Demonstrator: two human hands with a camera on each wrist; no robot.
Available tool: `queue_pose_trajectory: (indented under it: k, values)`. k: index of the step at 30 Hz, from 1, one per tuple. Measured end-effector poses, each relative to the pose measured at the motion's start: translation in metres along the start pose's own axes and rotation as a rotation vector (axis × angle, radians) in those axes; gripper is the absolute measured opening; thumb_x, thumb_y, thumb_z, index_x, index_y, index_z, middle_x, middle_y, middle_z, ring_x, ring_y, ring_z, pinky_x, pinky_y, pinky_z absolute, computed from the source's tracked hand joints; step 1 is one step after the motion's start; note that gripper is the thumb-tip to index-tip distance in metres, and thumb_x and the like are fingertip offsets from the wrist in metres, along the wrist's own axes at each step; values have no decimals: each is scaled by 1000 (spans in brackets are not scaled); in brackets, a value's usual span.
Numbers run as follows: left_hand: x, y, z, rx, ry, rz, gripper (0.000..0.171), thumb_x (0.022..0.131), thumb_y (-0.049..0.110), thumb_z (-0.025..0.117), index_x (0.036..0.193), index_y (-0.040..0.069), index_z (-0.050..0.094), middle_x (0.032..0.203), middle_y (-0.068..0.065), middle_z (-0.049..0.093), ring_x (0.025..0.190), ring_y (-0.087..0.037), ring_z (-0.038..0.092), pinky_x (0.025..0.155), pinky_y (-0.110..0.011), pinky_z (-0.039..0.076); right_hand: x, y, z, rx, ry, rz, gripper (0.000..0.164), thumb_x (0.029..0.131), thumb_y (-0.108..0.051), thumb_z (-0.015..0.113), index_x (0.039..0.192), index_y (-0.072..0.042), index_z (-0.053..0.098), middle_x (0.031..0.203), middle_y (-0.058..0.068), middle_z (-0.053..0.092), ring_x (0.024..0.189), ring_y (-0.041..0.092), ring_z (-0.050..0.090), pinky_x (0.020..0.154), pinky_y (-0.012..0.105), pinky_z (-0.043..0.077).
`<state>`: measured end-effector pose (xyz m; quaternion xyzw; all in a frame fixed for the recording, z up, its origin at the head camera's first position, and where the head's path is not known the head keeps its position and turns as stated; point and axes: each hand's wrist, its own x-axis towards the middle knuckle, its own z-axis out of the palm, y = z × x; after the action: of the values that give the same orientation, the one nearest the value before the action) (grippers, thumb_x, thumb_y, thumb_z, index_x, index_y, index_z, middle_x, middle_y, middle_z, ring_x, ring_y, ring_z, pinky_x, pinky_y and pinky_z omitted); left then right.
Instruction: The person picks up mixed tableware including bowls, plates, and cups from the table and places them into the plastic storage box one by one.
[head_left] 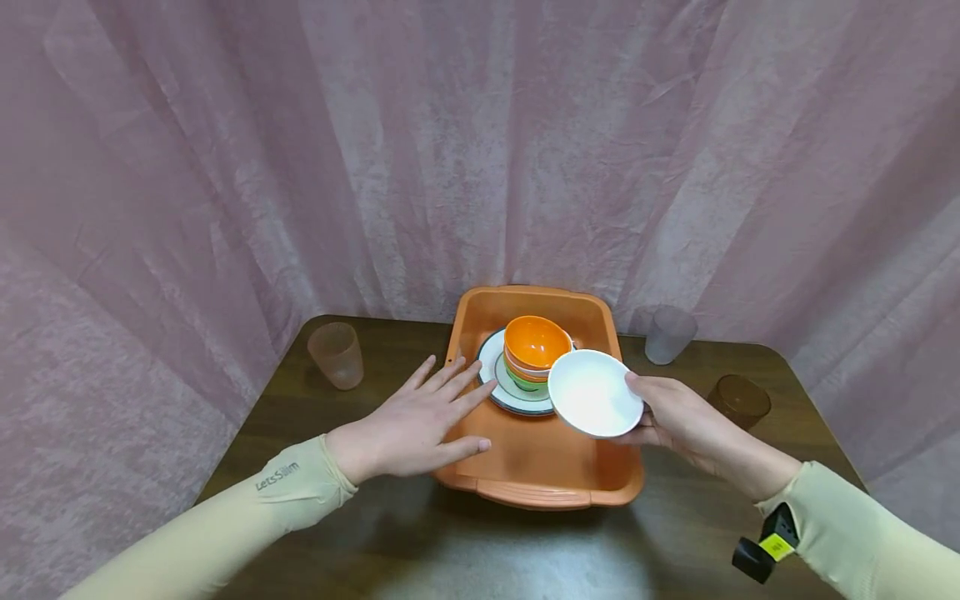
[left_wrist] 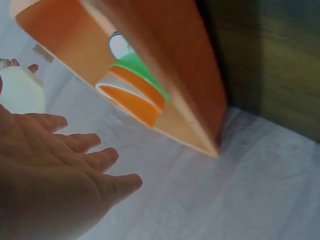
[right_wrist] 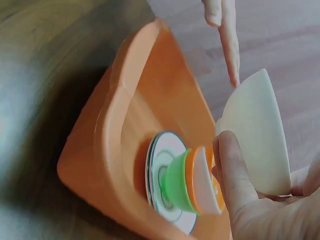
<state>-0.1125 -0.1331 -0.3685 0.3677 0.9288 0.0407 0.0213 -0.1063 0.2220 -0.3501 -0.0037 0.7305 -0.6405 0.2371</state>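
Note:
My right hand point(head_left: 678, 421) grips a white bowl point(head_left: 596, 393) by its right side, thumb at the rim and fingers underneath. The bowl is held over the right part of an orange basin point(head_left: 536, 493). My left hand point(head_left: 416, 425) is spread with straight fingers above the basin's left edge, holding nothing. Inside the basin, a stack of bowls point(head_left: 537, 343), orange on top with white, orange and green below, sits on white plates point(head_left: 491, 354) with dark rims. In the right wrist view the white bowl point(right_wrist: 255, 135) appears side-on, apart from the stack.
On the wooden table point(head_left: 300, 425) a clear pinkish cup point(head_left: 336, 357) stands at the left. Behind the basin's right side is a clear cup point(head_left: 670, 335), and a brown cup point(head_left: 738, 402) is near my right wrist. A pink curtain point(head_left: 480, 150) hangs behind the table.

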Motion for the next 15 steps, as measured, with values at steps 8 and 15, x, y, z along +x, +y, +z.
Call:
queue_pose_trajectory:
  k: [8, 15]
  values:
    - [-1, -7, -3, -629, -64, -163, 76, 105, 64, 36, 165, 19, 22, 169, -1, 18, 155, -23, 12, 124, -49, 13, 20, -8, 32, -5, -76, -27, 56, 114, -31, 34, 148, 14, 35, 125, 25, 62, 100, 28, 70, 89, 44, 58]
    - [14, 4, -7, -1416, -102, -356, 71, 109, 52, 38, 162, 7, 24, 160, -18, 38, 143, -36, 42, 116, -50, 35, 30, -14, 52, -7, -130, -39, 53, 114, -30, 34, 145, 12, 41, 123, 23, 64, 100, 29, 71, 89, 46, 58]
